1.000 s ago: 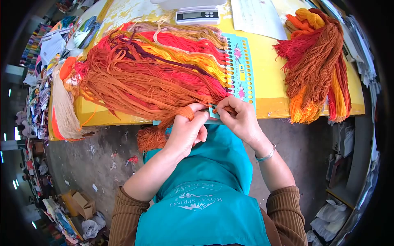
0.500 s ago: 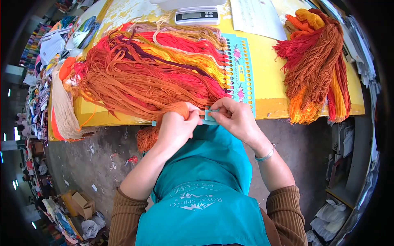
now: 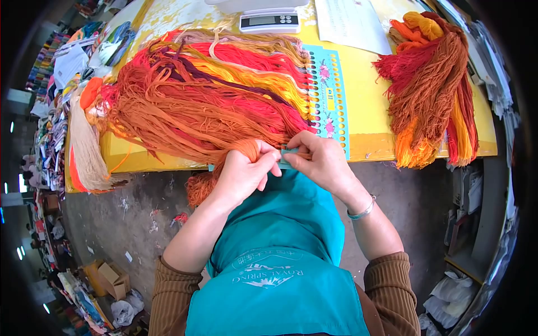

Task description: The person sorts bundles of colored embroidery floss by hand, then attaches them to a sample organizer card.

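Observation:
A turquoise punched card (image 3: 339,89) with printed flowers lies at the table's front edge. Embroidery threads (image 3: 185,112) in rust, red, yellow and purple hang from its holes and spread leftwards. My left hand (image 3: 246,173) is closed around a rust-orange thread skein (image 3: 242,148), part of which droops below the table edge. At the card's near end, my right hand (image 3: 322,159) pinches with thumb and index finger; rust thread shows between the fingers, against the card. Both hands' fingertips almost meet. Which hole they are at is hidden.
A digital scale (image 3: 270,21) stands at the back of the yellow table (image 3: 367,126), with a printed sheet (image 3: 353,25) beside it. More thread bundles (image 3: 431,89) lie at the right. Pale skeins (image 3: 89,140) hang over the left corner.
My left hand has shifted slightly right, its fingers nearer the right hand's fingertips. The right hand's pinch has moved a little over the card's near end.

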{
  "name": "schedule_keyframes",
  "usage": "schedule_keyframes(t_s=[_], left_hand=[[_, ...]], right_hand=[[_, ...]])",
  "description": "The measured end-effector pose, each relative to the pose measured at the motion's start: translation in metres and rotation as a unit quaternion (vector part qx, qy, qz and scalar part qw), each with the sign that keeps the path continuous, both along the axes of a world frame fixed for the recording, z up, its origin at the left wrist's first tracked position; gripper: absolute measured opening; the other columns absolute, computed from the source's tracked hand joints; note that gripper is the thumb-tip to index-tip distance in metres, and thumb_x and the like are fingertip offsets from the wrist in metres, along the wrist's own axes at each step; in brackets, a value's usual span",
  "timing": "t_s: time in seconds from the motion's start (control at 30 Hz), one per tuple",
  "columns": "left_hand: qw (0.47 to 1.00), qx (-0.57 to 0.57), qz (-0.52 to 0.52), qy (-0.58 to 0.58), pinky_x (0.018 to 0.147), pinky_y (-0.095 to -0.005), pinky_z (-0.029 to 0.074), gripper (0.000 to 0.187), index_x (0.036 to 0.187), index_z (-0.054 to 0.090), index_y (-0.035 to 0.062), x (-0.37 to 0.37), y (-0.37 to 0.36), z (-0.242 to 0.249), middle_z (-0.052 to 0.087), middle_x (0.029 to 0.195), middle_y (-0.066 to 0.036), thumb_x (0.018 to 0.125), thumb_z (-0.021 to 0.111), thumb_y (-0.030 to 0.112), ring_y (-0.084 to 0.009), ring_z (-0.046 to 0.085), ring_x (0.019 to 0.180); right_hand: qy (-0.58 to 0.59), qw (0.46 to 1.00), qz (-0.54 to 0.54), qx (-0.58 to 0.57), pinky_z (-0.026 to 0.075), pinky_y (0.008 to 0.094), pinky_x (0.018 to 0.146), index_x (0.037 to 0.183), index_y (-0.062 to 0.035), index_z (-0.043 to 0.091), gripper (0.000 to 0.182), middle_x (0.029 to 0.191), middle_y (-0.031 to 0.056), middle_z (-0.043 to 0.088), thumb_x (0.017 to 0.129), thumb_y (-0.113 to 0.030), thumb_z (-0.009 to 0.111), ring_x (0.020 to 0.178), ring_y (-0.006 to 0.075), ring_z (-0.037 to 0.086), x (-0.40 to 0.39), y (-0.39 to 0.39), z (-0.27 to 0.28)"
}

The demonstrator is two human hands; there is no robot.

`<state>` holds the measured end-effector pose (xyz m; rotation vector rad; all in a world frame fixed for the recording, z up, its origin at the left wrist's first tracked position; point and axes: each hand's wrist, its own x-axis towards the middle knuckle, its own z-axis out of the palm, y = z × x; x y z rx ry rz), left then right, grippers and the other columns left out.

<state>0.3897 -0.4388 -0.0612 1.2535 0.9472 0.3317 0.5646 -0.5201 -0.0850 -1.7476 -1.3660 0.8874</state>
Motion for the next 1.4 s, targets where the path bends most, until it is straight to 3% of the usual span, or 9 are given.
schedule_keyframes(t_s=[0.4, 0.5, 0.6, 0.87, 0.93, 1.03, 1.3, 1.37, 1.4], left_hand=[[0.998, 0.035, -0.044, 0.038, 0.036, -0.0197, 0.023, 0.023, 0.085, 0.064, 0.002, 0.008, 0.013, 0.004, 0.061, 0.059, -0.004, 0.096, 0.049, 0.016, -0.0017, 0.034, 0.038], [0.997, 0.023, -0.073, -0.005, 0.042, -0.0207, 0.03, 0.019, 0.085, 0.064, 0.0025, 0.014, 0.014, 0.005, 0.06, 0.061, -0.002, 0.095, 0.051, 0.012, -0.0024, 0.041, 0.045], [0.985, 0.108, -0.133, -0.011, 0.05, -0.0231, 0.037, 0.016, 0.085, 0.064, 0.0034, 0.017, 0.016, -0.007, 0.059, 0.063, 0.001, 0.094, 0.052, 0.008, -0.0042, 0.048, 0.054], [0.972, 0.128, -0.191, 0.053, 0.046, -0.0265, 0.035, 0.01, 0.085, 0.06, 0.0051, 0.017, 0.021, -0.009, 0.052, 0.06, 0.002, 0.09, 0.057, 0.013, -0.0075, 0.046, 0.049], [0.983, -0.16, -0.078, -0.04, 0.04, -0.0228, 0.026, 0.009, 0.081, 0.058, 0.0077, 0.012, 0.025, -0.003, 0.045, 0.058, 0.005, 0.088, 0.059, 0.013, -0.0051, 0.036, 0.043], [0.929, -0.324, -0.007, -0.181, 0.036, -0.0206, 0.019, 0.025, 0.067, 0.044, 0.0146, -0.023, 0.044, 0.005, 0.035, 0.054, 0.007, 0.09, 0.054, 0.018, -0.0028, 0.028, 0.039], [0.888, -0.153, 0.33, -0.281, 0.033, -0.022, 0.018, 0.026, 0.072, 0.049, 0.0154, -0.174, 0.146, 0.054, 0.028, 0.051, 0.007, 0.096, 0.053, 0.022, -0.0056, 0.023, 0.036], [0.883, -0.06, 0.356, -0.302, 0.033, -0.0208, 0.019, 0.014, 0.091, 0.061, 0.0119, -0.202, 0.179, 0.045, 0.031, 0.055, 0.008, 0.095, 0.055, 0.023, -0.0057, 0.025, 0.037], [0.917, 0.003, 0.29, -0.274, 0.038, -0.0191, 0.027, 0.024, 0.112, 0.061, 0.0082, -0.219, 0.189, 0.039, 0.049, 0.066, 0.006, 0.095, 0.057, 0.025, -0.0051, 0.034, 0.044]], right_hand=[[-0.106, 0.994, -0.023, -0.004, 0.051, 0.0415, 0.058, 0.089, -0.0067, 0.06, 0.032, 0.069, 0.0143, 0.065, 0.09, -0.039, 0.062, 0.067, 0.0326, 0.066, -0.007, 0.014, 0.007], [-0.091, 0.996, -0.025, -0.012, 0.049, 0.0389, 0.056, 0.092, -0.0048, 0.061, 0.036, 0.067, 0.0132, 0.064, 0.092, -0.041, 0.062, 0.064, 0.0294, 0.065, -0.003, 0.015, 0.007], [0.132, 0.99, -0.008, -0.049, 0.042, 0.0286, 0.052, 0.098, -0.0013, 0.062, 0.035, 0.062, 0.0052, 0.061, 0.088, -0.034, 0.07, 0.056, 0.0115, 0.056, 0.008, 0.017, 0.003], [0.172, 0.985, -0.012, -0.019, 0.041, 0.0283, 0.052, 0.101, -0.0015, 0.06, 0.036, 0.063, 0.0049, 0.062, 0.088, -0.033, 0.07, 0.056, 0.0108, 0.056, 0.004, 0.014, -0.006], [0.144, 0.989, -0.014, -0.027, 0.042, 0.029, 0.051, 0.101, -0.0016, 0.06, 0.037, 0.063, 0.0052, 0.062, 0.089, -0.036, 0.069, 0.056, 0.012, 0.056, 0.003, 0.014, -0.002], [0.115, 0.993, -0.006, -0.041, 0.044, 0.0329, 0.053, 0.102, -0.002, 0.058, 0.036, 0.063, 0.0069, 0.062, 0.089, -0.034, 0.068, 0.057, 0.0178, 0.06, 0.004, 0.014, 0.002], [0.005, 0.996, 0.049, -0.074, 0.047, 0.0381, 0.06, 0.103, -0.0017, 0.056, 0.027, 0.064, 0.0087, 0.063, 0.08, -0.016, 0.059, 0.063, 0.024, 0.063, 0.006, 0.015, 0.007], [0.013, 0.996, 0.044, -0.081, 0.047, 0.0376, 0.06, 0.103, -0.0016, 0.057, 0.027, 0.064, 0.0086, 0.063, 0.08, -0.016, 0.059, 0.063, 0.024, 0.063, 0.004, 0.016, 0.01], [0.023, 0.995, 0.037, -0.088, 0.047, 0.0372, 0.06, 0.102, -0.0016, 0.057, 0.027, 0.064, 0.0086, 0.063, 0.08, -0.016, 0.059, 0.063, 0.024, 0.063, 0.003, 0.016, 0.012]])
